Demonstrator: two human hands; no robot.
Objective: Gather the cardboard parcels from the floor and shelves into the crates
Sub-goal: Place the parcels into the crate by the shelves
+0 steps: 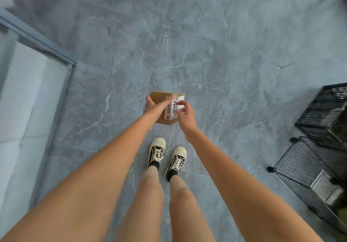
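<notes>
A small cardboard parcel (161, 99) sits between both hands out in front of the person, above the grey stone floor (225, 44) and ahead of the shoes (156, 152). Whether it is resting on the floor or already lifted clear cannot be told from this view.

The left hand (153, 106) lies over the parcel's left side, thumb curled round the near-left edge and fingers stretched across the top towards the white label (173, 109). The right hand (185, 113) pinches the right edge at the label, fingertips curled onto it.

Judging by how small it is against the hands, the parcel is probably light, and one hand could likely carry it. The cardboard looks stiff, with square corners, so it should keep its shape under a firm squeeze. The label looks glossy and may be slicker than the bare board, so a hold on the brown faces seems surer. Opposite side faces or the underside are the best places to grip.

A black crate (323, 108) stands well off to the right of the right hand, with a wire-mesh bin (298, 161) nearer the person on that side.
</notes>
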